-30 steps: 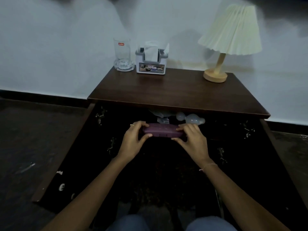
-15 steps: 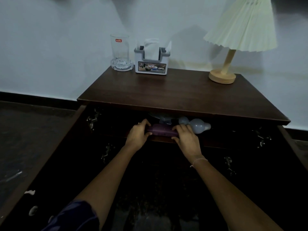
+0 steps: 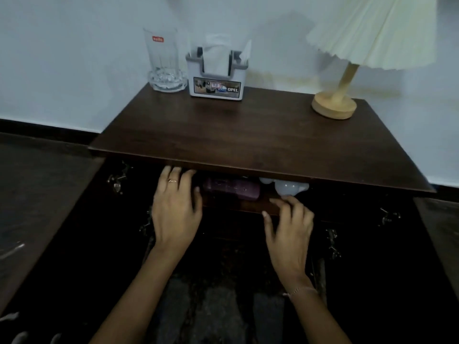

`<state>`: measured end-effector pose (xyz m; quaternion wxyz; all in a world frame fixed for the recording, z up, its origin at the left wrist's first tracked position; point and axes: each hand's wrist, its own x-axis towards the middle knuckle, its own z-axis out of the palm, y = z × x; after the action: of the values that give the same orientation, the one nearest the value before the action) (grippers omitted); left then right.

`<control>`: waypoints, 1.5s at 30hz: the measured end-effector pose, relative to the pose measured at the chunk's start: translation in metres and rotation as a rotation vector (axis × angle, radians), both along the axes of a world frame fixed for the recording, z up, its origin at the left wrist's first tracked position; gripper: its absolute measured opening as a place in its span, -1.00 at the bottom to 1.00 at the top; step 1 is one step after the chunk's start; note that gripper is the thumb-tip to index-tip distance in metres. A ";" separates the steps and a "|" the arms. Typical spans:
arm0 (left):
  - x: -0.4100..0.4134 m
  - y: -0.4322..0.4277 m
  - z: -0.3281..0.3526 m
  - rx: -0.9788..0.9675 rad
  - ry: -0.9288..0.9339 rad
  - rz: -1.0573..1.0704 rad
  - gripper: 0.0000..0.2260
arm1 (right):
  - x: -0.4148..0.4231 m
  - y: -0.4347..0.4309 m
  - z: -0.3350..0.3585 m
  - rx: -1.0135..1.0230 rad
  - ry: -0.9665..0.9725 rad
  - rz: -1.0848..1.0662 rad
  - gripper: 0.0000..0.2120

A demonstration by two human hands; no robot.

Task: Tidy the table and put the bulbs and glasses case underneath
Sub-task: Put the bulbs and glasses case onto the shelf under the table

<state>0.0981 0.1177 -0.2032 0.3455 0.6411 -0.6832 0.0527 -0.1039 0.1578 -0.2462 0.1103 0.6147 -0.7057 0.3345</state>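
A purple glasses case (image 3: 232,190) lies on the shelf under the dark wooden table top (image 3: 248,137). Just right of it are white bulbs (image 3: 289,187), partly hidden by the table's front edge. My left hand (image 3: 175,207) is at the case's left end with fingers spread, thumb close to the case, holding nothing. My right hand (image 3: 289,227) hovers below and right of the case, fingers apart, empty, just under the bulbs.
On the table top stand a clear glass (image 3: 165,63) at the back left, a white tissue holder (image 3: 217,75) beside it and a pleated-shade lamp (image 3: 347,78) at the back right. Open dark cabinet doors with metal hinges (image 3: 116,180) flank the shelf.
Both hands have let go of the glasses case, which now lies on the shelf. The right hand has pulled back and down; the view has moved closer.
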 end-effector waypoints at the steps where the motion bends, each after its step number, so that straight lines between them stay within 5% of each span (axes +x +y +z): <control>1: 0.008 0.006 0.010 0.004 -0.029 0.014 -0.74 | -0.002 0.010 0.011 0.006 -0.002 -0.038 -0.72; 5: 0.049 0.033 0.044 0.075 -0.133 0.126 -0.80 | -0.027 0.059 0.049 0.060 0.074 -0.158 -0.72; 10: 0.094 0.070 0.083 0.386 -0.224 0.347 -0.52 | -0.066 0.116 0.090 0.283 0.177 -0.350 -0.55; 14: 0.118 0.105 0.100 0.824 0.075 0.533 -0.37 | -0.078 0.151 0.124 0.619 -0.123 -0.539 -0.24; 18: 0.126 0.137 0.103 1.004 0.187 0.536 -0.69 | -0.085 0.174 0.146 0.758 -0.333 -0.557 -0.40; 22: 0.112 0.136 0.115 1.166 0.189 0.417 -0.70 | -0.093 0.182 0.159 0.851 -0.479 -0.492 -0.70; 25: 0.086 0.132 0.114 1.268 0.250 0.292 -0.67 | -0.086 0.183 0.160 0.987 -0.566 -0.459 -0.70; 32: 0.027 0.107 0.099 1.346 0.384 0.227 -0.46 | -0.065 0.168 0.161 1.156 -0.909 -0.333 -0.62; 36: 0.006 0.095 0.067 1.331 0.468 0.205 -0.40 | -0.044 0.127 0.139 0.971 -1.225 -0.294 -0.65; 45: -0.038 0.053 0.042 1.236 0.549 -0.118 -0.42 | -0.013 0.067 0.107 0.980 -0.974 -0.087 -0.69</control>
<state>0.0601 0.1705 -0.1610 0.0788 0.6726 -0.5093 -0.5310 -0.1166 0.2248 -0.1395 -0.4965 0.3446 -0.7685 0.2101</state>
